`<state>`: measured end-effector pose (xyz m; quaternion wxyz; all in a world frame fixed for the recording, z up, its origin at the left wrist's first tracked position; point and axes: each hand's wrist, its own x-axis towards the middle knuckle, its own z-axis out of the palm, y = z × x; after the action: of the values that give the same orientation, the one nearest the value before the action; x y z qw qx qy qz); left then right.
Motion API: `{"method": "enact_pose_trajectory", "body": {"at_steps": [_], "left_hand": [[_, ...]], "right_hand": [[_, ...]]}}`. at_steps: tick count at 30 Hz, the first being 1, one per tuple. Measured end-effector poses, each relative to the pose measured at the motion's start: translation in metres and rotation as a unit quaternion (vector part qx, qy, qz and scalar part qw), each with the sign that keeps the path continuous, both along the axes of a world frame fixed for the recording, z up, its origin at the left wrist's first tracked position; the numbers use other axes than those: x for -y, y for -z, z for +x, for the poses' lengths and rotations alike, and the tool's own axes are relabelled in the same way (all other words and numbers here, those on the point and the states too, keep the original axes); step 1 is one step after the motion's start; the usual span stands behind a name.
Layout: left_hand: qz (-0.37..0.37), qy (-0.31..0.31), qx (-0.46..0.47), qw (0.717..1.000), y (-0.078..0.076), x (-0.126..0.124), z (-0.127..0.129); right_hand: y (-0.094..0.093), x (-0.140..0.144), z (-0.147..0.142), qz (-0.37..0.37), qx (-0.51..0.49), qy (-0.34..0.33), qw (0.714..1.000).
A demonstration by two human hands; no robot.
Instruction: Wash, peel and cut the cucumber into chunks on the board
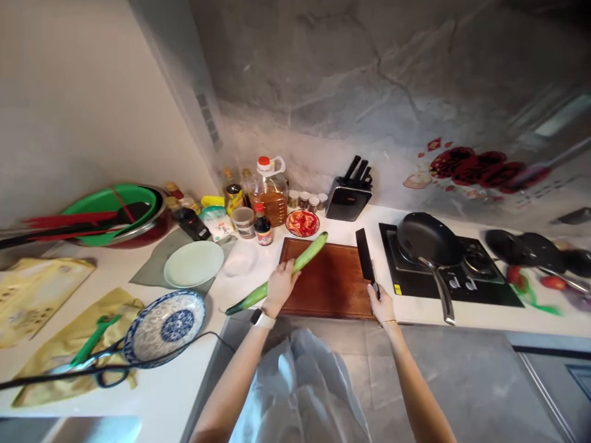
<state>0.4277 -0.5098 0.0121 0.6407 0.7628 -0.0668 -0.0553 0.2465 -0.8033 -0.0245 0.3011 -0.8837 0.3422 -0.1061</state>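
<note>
Our hands at the board, cucumber and cleaver

Our left hand grips a long, pale green cucumber, its dark end over the cutting board's left edge, its long axis slanting up-right toward the red dish; our right hand clasps the cleaver handle.

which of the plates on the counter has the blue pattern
The blue-patterned plate at the near left counter edge, left of the left hand. The pale green plate behind it is plain, and the small dish holds red food.
</note>
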Motion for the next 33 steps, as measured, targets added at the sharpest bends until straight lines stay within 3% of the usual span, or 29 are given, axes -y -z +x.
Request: {"method": "enact_pose_trajectory", "body": {"at_steps": [3, 7, 11, 14, 17, 22, 28, 31, 33], "left_hand": [[0.110, 0.106, 0.034, 0.988, 0.040, 0.042, -0.013], [0.254, 0.167, 0.099, 0.948, 0.080, 0.073, -0.026], [0.418, 0.211, 0.188, 0.863, 0.102, 0.082, -0.033], [0.487, 0.214, 0.251, 0.809, 0.111, 0.081, -0.038], [0.510, 0.203, 0.280, 0.787, 0.115, 0.080, -0.042], [0.516, 0.208, 0.277, 0.784, 0.114, 0.081, -0.045], [0.506, 0.213, 0.262, 0.794, 0.111, 0.083, -0.044], [0.479, 0.210, 0.255, 0.813, 0.095, 0.079, -0.043], [0.434, 0.186, 0.257, 0.843, 0.072, 0.070, -0.039]], "right_hand": [[-0.007, 0.001, -0.012, 0.045, 0.003, -0.007, 0.999], [-0.009, 0.009, -0.017, 0.063, -0.065, -0.053, 0.994], [-0.013, 0.027, -0.016, 0.060, -0.131, -0.098, 0.985], [-0.019, 0.044, -0.011, 0.065, -0.162, -0.139, 0.975], [-0.026, 0.060, -0.003, 0.068, -0.189, -0.178, 0.963], [-0.029, 0.062, 0.017, 0.018, -0.255, -0.216, 0.942], [-0.003, 0.037, 0.028, -0.036, -0.316, -0.185, 0.930], [0.015, 0.037, 0.021, -0.017, -0.295, -0.168, 0.941], [0.023, 0.041, 0.016, 0.017, -0.256, -0.155, 0.954]]}}
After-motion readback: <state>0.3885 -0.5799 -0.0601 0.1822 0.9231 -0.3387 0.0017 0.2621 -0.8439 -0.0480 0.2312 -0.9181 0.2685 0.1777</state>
